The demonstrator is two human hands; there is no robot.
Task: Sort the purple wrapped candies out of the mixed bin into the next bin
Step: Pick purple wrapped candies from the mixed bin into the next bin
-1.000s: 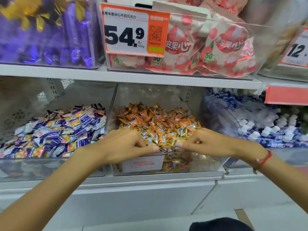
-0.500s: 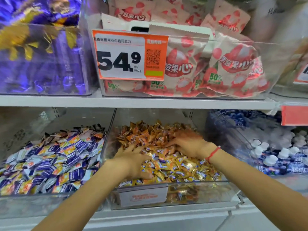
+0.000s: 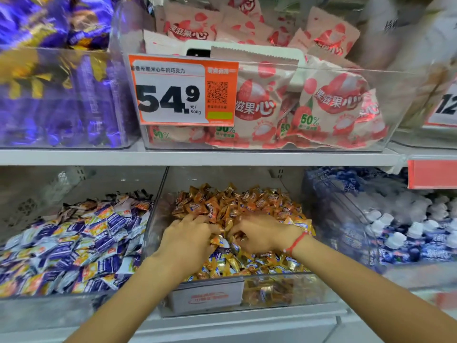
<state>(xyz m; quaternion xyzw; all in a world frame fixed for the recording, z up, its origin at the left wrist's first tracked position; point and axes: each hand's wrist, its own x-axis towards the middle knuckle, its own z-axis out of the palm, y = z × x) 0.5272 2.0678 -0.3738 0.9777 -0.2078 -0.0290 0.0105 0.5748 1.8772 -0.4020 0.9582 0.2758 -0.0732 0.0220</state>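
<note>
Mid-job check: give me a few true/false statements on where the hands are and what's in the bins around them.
1. Both hands are in the middle bin of orange wrapped candies. True: the left hand and right hand lie in the pile, close together.
2. The right wrist is bare. False: a red string bracelet circles it.
3. The bin to the left holds purple-and-white wrapped candies. True.
4. The orange price tag reads 12.9. False: it reads 54.9.
5. The left hand is lifting a purple candy clear of the bin. False: its fingers are down among the candies; any hold is hidden.
</note>
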